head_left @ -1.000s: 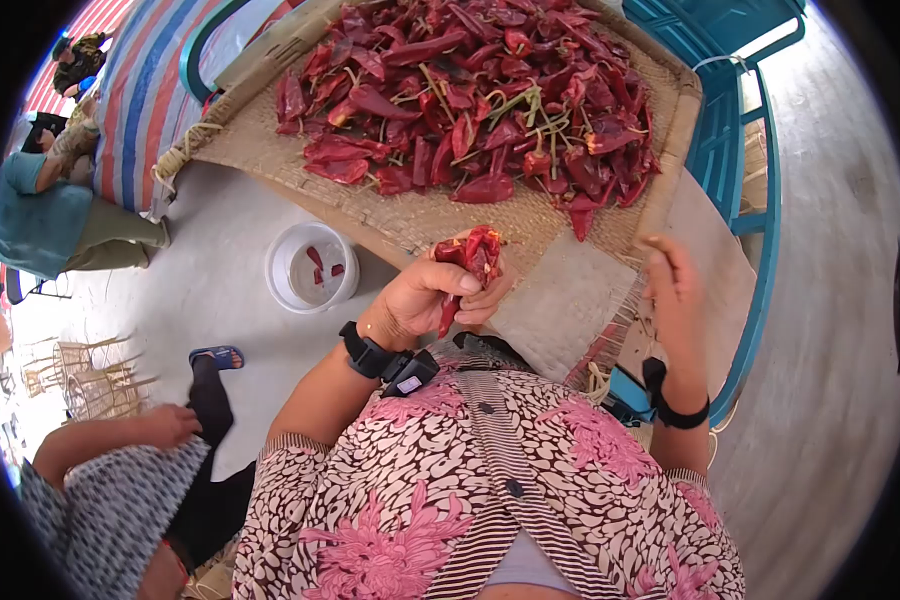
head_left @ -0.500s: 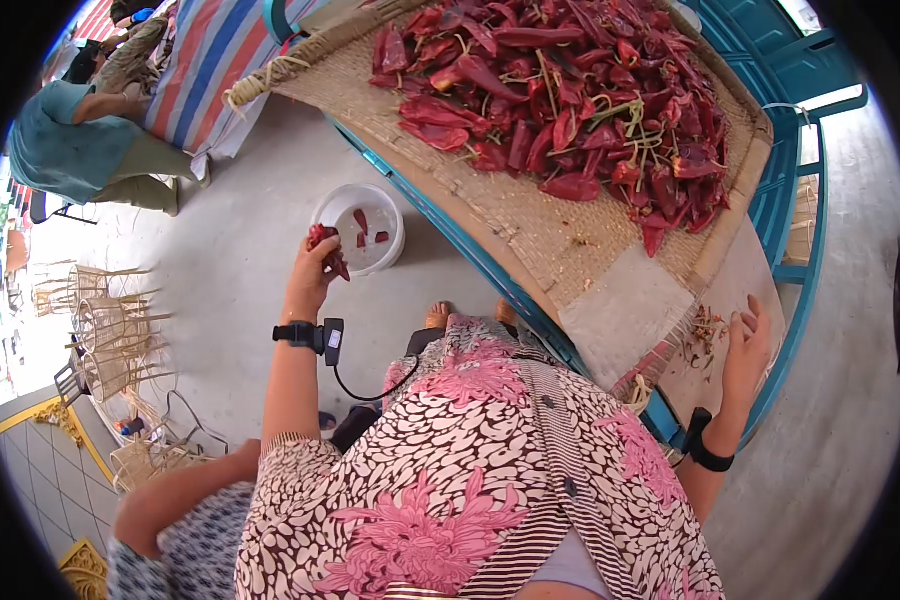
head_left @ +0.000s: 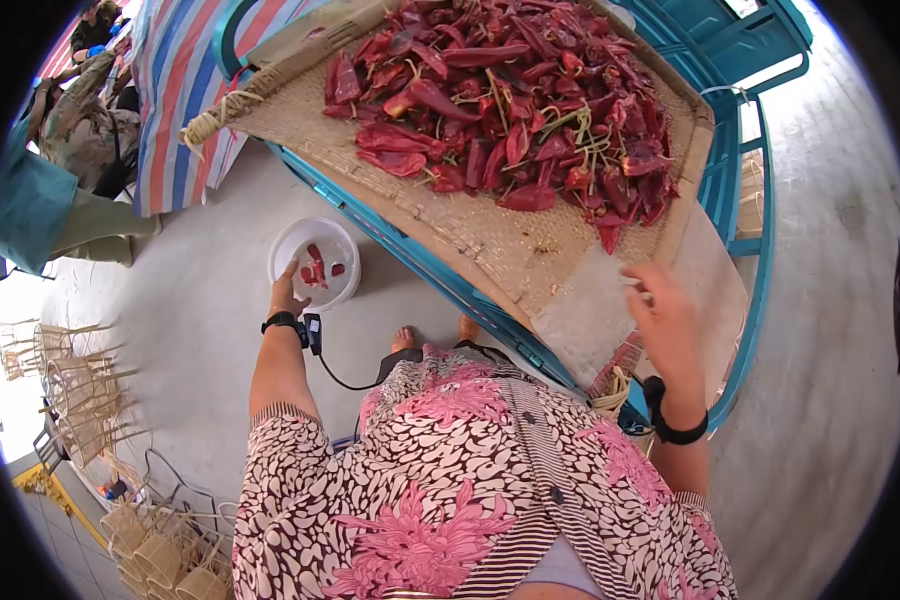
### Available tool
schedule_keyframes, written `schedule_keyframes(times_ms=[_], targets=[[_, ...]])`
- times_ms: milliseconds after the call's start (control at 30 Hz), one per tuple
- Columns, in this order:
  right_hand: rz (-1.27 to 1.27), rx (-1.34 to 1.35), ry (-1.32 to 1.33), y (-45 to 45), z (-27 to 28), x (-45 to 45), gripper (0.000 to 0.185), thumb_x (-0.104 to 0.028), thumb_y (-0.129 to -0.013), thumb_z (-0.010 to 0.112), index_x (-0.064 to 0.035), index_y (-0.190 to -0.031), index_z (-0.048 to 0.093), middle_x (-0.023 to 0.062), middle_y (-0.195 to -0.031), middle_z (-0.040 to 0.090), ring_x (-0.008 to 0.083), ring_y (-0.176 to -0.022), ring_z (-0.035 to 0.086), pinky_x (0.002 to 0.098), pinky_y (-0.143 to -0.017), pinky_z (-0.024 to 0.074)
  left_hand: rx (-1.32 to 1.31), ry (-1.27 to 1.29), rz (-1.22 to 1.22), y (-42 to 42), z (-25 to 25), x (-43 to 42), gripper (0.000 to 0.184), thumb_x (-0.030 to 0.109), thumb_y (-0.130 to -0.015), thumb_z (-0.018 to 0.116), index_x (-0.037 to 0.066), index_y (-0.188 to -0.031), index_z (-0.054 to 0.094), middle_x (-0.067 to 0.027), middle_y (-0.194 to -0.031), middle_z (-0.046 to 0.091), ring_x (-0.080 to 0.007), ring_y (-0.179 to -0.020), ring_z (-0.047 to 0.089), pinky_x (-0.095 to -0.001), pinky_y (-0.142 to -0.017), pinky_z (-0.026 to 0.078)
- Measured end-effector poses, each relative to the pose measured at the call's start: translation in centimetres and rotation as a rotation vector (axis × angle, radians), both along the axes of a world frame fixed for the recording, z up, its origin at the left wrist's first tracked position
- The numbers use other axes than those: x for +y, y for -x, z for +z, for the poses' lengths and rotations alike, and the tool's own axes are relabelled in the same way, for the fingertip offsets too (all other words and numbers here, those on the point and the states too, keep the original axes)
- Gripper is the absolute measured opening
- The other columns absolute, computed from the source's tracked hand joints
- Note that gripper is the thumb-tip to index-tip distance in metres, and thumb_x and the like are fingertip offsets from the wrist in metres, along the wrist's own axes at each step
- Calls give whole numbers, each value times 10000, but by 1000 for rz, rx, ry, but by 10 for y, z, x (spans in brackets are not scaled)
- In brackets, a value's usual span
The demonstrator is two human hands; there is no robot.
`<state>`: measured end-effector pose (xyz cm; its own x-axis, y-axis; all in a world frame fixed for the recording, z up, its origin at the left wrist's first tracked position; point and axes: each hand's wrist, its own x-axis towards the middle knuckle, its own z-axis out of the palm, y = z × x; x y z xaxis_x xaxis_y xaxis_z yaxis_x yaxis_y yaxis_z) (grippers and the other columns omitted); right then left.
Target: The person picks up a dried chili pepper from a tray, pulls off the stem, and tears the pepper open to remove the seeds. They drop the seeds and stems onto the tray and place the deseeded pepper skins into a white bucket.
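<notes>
At the left rim of a white bucket (head_left: 345, 295) is my left hand (head_left: 287, 292), its fingers apart and holding nothing. Several red pepper pieces (head_left: 315, 270) lie inside the bucket, which stands on the floor. My right hand (head_left: 665, 320), slightly blurred, is over the near right corner of the woven tray (head_left: 450, 215), by a pale mat (head_left: 590, 315). Its fingers are bent and whether they hold anything does not show. A large heap of dried red peppers (head_left: 510, 110) covers the tray's far part.
A teal metal frame (head_left: 760, 250) surrounds the tray. Woven baskets (head_left: 80, 390) stand on the floor at the left. People in green trousers (head_left: 95, 225) and patterned clothing are near a striped cloth (head_left: 185, 110) at the upper left.
My left hand has carried the red pepper to the bucket and let it go; more red now lies inside. My right hand has moved from the side back towards the tray's near corner.
</notes>
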<state>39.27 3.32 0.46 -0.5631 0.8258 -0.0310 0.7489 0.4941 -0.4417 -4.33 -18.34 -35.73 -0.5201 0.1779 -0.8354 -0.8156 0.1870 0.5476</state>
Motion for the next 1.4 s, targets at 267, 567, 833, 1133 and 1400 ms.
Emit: schedule_keyframes(times_ms=[267,567,833,1133,1400], targets=[[348,-149,-199,47,-54,27,234,-117,-829,596,-110,-1063,589,93,-956,584,300,-890,615,406,-699,505,77,-185,-506,-53,-5,-8,363,205,-886,573,21,-1198,547,-78,-1031,629,-187,-876,639,-311,-762,502],[397,-247,-179,60,-73,39,215,-127,-813,606,-100,-1025,590,90,-928,602,304,-911,609,404,-751,504,445,-80,-996,-114,67,-17,383,188,-853,607,-37,-1163,595,-121,-965,677,-174,-842,644,-297,-731,503],[-145,-226,-228,-46,-10,61,201,-100,-817,571,-77,-1008,627,138,-945,640,317,-949,620,414,-791,496,607,-172,-1040,-133,125,-20,342,133,-872,613,-23,-1176,592,-156,-1015,680,-234,-957,647,-339,-858,491],[134,-70,-159,1,-34,62,320,-105,-841,592,-94,-1159,563,145,-1023,605,335,-906,618,431,-774,489,683,-668,-1255,-168,257,64,346,93,-884,610,7,-1216,566,-109,-1142,639,-181,-1056,613,-310,-925,485],[205,-406,-334,67,-103,99,350,-117,-823,551,-114,-1172,538,143,-987,637,372,-852,646,478,-719,518,1319,-918,-1206,-212,258,141,217,52,-788,612,65,-1005,604,-131,-957,564,-335,-960,527,-432,-857,429]])
